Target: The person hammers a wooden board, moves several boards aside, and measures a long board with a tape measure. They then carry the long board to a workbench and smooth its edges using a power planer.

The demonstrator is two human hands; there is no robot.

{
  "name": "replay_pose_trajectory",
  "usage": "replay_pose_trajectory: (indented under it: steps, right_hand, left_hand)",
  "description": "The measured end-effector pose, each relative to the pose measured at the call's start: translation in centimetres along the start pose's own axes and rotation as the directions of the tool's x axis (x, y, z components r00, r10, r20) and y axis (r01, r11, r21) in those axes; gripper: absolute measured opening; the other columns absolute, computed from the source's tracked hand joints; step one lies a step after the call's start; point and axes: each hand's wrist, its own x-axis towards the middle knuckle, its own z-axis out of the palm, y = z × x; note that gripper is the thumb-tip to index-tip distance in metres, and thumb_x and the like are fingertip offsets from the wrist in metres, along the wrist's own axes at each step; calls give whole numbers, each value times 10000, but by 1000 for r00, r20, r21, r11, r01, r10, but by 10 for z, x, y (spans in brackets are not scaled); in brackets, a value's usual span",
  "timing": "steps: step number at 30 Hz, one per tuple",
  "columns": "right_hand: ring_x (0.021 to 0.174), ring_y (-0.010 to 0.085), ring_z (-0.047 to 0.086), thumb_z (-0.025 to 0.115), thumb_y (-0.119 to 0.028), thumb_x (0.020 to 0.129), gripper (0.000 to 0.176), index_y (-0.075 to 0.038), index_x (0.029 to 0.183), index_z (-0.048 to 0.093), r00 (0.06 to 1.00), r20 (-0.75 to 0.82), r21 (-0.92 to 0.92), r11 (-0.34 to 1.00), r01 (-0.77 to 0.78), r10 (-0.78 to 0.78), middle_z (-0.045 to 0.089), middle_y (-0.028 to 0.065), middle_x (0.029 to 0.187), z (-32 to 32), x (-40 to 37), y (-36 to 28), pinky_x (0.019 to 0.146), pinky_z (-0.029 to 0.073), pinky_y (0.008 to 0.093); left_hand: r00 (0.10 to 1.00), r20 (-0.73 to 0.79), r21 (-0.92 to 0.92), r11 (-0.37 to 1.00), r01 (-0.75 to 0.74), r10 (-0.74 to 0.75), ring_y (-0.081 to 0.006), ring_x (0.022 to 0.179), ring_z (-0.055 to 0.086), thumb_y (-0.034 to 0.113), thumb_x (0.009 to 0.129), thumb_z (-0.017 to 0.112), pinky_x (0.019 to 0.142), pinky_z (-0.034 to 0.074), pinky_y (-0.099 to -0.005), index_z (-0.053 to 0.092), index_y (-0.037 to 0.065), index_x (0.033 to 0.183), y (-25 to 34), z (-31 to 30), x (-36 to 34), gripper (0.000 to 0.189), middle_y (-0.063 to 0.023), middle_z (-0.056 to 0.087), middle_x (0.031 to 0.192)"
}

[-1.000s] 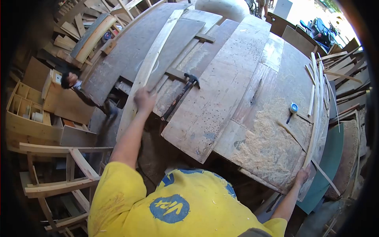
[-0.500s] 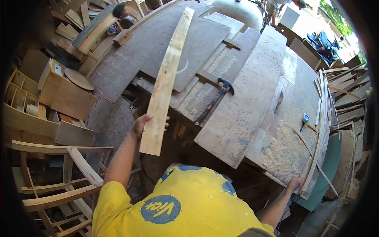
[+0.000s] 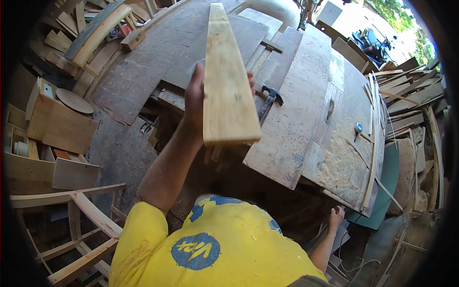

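My left hand (image 3: 195,95) is closed around a long, pale wooden board (image 3: 227,91), with fingertips showing at its right edge. The board is raised above the workbench (image 3: 320,91), its near end tilted up toward me. Below the bench's front edge at the right is my right hand (image 3: 336,216), apart from the bench, fingers loosely bent and apart with nothing visible in them. A claw hammer (image 3: 271,99) lies on the bench just right of the board, its handle partly hidden. Further right, a round saw blade (image 3: 331,110) pokes up through a slot.
Sawdust (image 3: 339,167) and a small blue tape measure (image 3: 358,127) lie at the bench's right side, beside thin strips (image 3: 375,167). Scrap wood (image 3: 411,100) is piled at the far right. On the left stand a wooden frame (image 3: 98,215) and cabinet parts (image 3: 62,119).
My left hand has lifted the board up and rightward, and its near end now looks larger. My right hand has come off the bench edge and moved down and left.
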Motion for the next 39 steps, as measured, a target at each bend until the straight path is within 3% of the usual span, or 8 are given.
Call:
replay_pose_trajectory:
  steps: [3, 10, 16, 21, 22, 26, 32, 39]
  right_hand:
    - [993, 300, 598, 672, -123, 765, 355, 28, 1083, 633, 998, -9, 18, 998, -54, 54, 606, 194, 1096, -3, -13, 27, 865, 486, 376]
    - [1009, 304, 617, 672, -142, 764, 378, 31, 1098, 634, 978, 64, 74, 976, -205, 201, 633, 203, 1097, 15, -38, 95, 892, 485, 388]
    - [987, 302, 637, 670, -138, 769, 345, 35, 1067, 648, 952, 156, 170, 942, -290, 265, 667, 200, 1033, 44, -63, 124, 893, 490, 377]
    - [864, 264, 634, 650, -113, 754, 269, 60, 961, 647, 972, 171, 253, 947, -200, 160, 671, 171, 904, 47, -73, 125, 808, 494, 364]
    - [840, 272, 635, 669, -127, 737, 213, 20, 890, 672, 983, 139, 314, 936, -161, 123, 674, 171, 862, 54, -73, 133, 797, 499, 375]
    - [652, 182, 588, 665, -125, 798, 248, 10, 1005, 667, 837, 385, 316, 797, -515, 389, 649, 99, 811, 64, -79, 150, 538, 491, 326]
    - [604, 159, 554, 641, -151, 826, 204, -29, 989, 659, 791, 432, 260, 780, -569, 433, 589, 41, 731, 42, -94, 115, 508, 487, 329]
    - [565, 143, 516, 628, -135, 826, 129, -73, 936, 648, 786, 457, 282, 771, -571, 416, 531, 16, 670, 44, -99, 104, 479, 455, 306]
  left_hand:
    - [988, 147, -2, 999, -50, 50, -411, 1160, 526, 627, 954, 269, 984, 465, -472, 266, -120, 1395, 13, 22, 23, 867, -314, 443, 1314]
    - [970, -46, 278, 935, -219, 240, -411, 1151, 530, 585, 974, 259, 981, 460, -500, 303, -87, 1394, -5, 59, 46, 794, -326, 450, 1304]
    - [981, -103, 421, 900, -109, 167, -381, 1182, 525, 596, 964, 267, 963, 472, -510, 322, -30, 1411, -38, 15, 51, 770, -291, 466, 1319]
    - [978, 150, 214, 961, -178, 147, -379, 1170, 530, 575, 969, 193, 979, 457, -508, 326, -30, 1397, -48, 47, 71, 752, -268, 493, 1289]
    - [943, 161, 405, 852, -331, 290, -380, 1154, 536, 524, 978, 176, 990, 448, -509, 318, -33, 1392, -48, 40, 83, 709, -267, 505, 1262]
    - [924, -219, 136, 947, -290, 314, -391, 1010, 596, 344, 978, 162, 918, 483, -524, 436, -39, 1249, -56, 84, 92, 543, -266, 572, 1084]
    - [935, -127, 117, 941, -317, 331, -388, 971, 606, 306, 972, 183, 892, 494, -528, 458, -31, 1202, -38, 70, 88, 492, -255, 583, 1049]
    - [935, -35, 229, 913, -337, 354, -358, 1093, 547, 463, 975, 257, 968, 439, -539, 382, 15, 1275, -30, 59, 81, 553, -213, 502, 1159]
